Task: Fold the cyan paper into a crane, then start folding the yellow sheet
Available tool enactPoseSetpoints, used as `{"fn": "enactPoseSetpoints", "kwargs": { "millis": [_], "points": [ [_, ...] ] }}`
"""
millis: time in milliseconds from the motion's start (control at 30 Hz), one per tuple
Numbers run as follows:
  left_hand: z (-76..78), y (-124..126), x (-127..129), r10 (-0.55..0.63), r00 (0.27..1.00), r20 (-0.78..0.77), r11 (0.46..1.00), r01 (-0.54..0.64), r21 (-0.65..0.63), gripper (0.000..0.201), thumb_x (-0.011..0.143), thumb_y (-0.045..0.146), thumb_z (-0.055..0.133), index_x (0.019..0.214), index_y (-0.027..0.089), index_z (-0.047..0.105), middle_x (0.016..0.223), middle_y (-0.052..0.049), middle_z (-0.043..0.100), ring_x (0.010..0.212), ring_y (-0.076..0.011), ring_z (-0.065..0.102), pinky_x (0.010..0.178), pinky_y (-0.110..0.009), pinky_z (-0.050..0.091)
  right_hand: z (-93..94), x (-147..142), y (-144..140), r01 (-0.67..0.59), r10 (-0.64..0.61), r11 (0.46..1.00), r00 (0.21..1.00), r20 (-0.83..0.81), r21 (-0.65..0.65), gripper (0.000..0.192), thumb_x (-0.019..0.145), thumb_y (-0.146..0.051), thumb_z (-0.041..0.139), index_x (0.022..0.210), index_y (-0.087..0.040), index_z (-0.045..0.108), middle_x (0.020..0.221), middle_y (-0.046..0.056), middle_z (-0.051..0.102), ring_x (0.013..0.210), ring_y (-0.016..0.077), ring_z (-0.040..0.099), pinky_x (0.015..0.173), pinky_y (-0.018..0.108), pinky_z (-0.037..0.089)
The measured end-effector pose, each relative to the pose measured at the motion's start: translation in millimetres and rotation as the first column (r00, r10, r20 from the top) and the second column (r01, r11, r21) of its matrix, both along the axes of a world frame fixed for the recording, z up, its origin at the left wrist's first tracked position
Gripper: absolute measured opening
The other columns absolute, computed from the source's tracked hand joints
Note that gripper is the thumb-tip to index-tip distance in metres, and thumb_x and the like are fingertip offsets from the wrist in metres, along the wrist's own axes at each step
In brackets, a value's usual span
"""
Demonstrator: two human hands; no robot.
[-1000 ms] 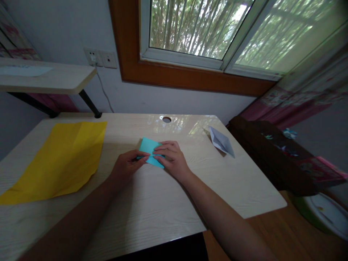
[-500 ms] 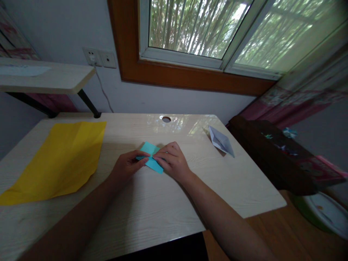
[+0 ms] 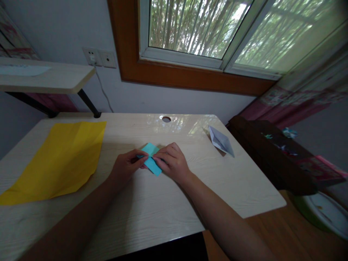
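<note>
Blue paper (image 3: pixel 151 164) between both hands (image 3: pixel 152 165)

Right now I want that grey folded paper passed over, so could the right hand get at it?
Probably yes. The right hand rests on the blue paper, and only bare desk lies between it and the grey folded paper further right. But its fingers would have to leave the blue paper first.
</note>
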State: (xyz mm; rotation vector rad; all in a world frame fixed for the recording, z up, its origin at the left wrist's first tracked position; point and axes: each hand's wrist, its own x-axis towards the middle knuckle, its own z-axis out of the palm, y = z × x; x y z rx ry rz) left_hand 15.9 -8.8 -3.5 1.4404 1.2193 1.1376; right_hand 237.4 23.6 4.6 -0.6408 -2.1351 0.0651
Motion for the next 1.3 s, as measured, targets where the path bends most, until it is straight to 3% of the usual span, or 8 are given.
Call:
{"fn": "enactPoseSetpoints", "kwargs": {
  "millis": [467,833,1300],
  "points": [
    [7.1,-3.6,6.0,-0.019,0.998,-0.056,0.998,0.021,0.052,0.011,0.084,0.032,0.076,0.089,0.021,0.076,0.068,0.002,0.077,0.063,-0.0148,0.074,0.061,-0.02,0.058,-1.0,-2.1,-3.8,0.015,-0.016,1.0,0.996,0.086,0.012,0.006,0.095,-0.026,0.069,0.097,-0.022,0.073,0.093,0.004,0.075,0.085,0.02,0.062,0.078,0.04,0.049],
    [-0.2,-1.8,2.5,-0.024,0.998,-0.054,0.998,0.027,0.055,0.013,0.086,0.035,0.075,0.089,0.022,0.077,0.073,0.001,0.077,0.066,-0.0157,0.075,0.064,-0.023,0.059,-0.1,-0.5,-2.6,0.011,-0.016,0.999,0.995,0.095,0.05,0.007,0.095,-0.025,0.069,0.096,-0.02,0.074,0.09,0.004,0.075,0.082,0.0186,0.062,0.075,0.039,0.048],
    [5.7,4.5,-2.0,0.119,0.993,0.023,0.993,-0.119,-0.002,0.029,0.081,0.046,0.079,0.09,0.019,0.075,0.073,-0.002,0.076,0.065,-0.0191,0.075,0.065,-0.028,0.062,0.7,4.5,3.5,0.073,-0.074,0.997,0.996,0.041,0.025,0.006,0.095,-0.025,0.068,0.095,-0.022,0.074,0.089,0.005,0.075,0.081,0.0193,0.062,0.073,0.038,0.05]
  ]
}}
